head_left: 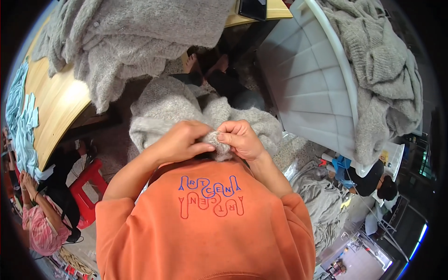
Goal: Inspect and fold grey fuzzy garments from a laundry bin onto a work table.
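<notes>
A fuzzy grey knitted garment lies bunched across my lap. My left hand curls round a gathered part of it, thumb on the near side. Close beside it, my right hand pinches the same fold between thumb and fingertips. A small bulge of the knit shows between the two hands. Both hands are close to the front of my orange top. What lies under the fingers is hidden.
More grey knitwear is heaped on a wooden table, with a dark phone at its edge. A white plastic bin stands at right, grey knits over its rim. A red stool and a person are at left; another person sits right.
</notes>
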A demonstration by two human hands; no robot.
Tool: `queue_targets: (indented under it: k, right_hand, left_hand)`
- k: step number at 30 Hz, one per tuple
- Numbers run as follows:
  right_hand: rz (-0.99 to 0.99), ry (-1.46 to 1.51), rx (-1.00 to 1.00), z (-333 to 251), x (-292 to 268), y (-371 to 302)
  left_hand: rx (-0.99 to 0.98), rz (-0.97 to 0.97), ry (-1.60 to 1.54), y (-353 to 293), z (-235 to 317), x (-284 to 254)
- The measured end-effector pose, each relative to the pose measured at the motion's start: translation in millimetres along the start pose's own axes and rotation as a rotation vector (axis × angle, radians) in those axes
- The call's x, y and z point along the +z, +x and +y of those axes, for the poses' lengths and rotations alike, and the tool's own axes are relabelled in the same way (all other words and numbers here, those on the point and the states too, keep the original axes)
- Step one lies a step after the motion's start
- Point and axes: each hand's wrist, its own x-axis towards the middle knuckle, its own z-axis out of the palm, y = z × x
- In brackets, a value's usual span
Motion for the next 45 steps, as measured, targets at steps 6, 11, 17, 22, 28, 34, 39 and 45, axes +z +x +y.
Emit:
queue_targets:
  k: [6,11,17,22,28,34,39,45]
  right_hand:
    - [0.14,-0.596,-0.519,14.1,-5.7,12.8]
    - [0.133,-0.271,-0.123,4.2,-18.4,12.5]
    - [0.16,-0.351,-0.1,3.6,-34.7,14.3]
    - [0.117,-0.13,-0.075,8.4,-36.2,13.8]
    - [0.042,-0.2,0.002,1.7,-30.7,11.6]
    - [0.03,-0.161,0.001,2.5,-36.3,10.7]
    - [0.112,-0.346,-0.082,3.3,-30.9,10.1]
    - [0.424,-0.973,-0.692,9.3,-26.9,14.6]
  left_hand:
    - [-0.393,-0.128,-0.715,11.4,-5.9,-2.6]
    - [-0.513,0.11,-0.646,3.4,-23.2,-6.8]
    - [-0.561,-0.052,-0.555,-11.7,-42.3,-13.0]
    - [-0.644,-0.016,-0.739,-7.9,-40.6,-13.0]
    - [-0.59,0.06,-0.832,-13.4,-48.0,-5.7]
    - [-0.576,0.061,-0.777,-14.0,-46.1,-7.4]
    - [-0.524,0.126,-0.73,-16.8,-46.6,-14.1]
    - [-0.234,0.12,0.107,-24.2,-38.6,-17.7]
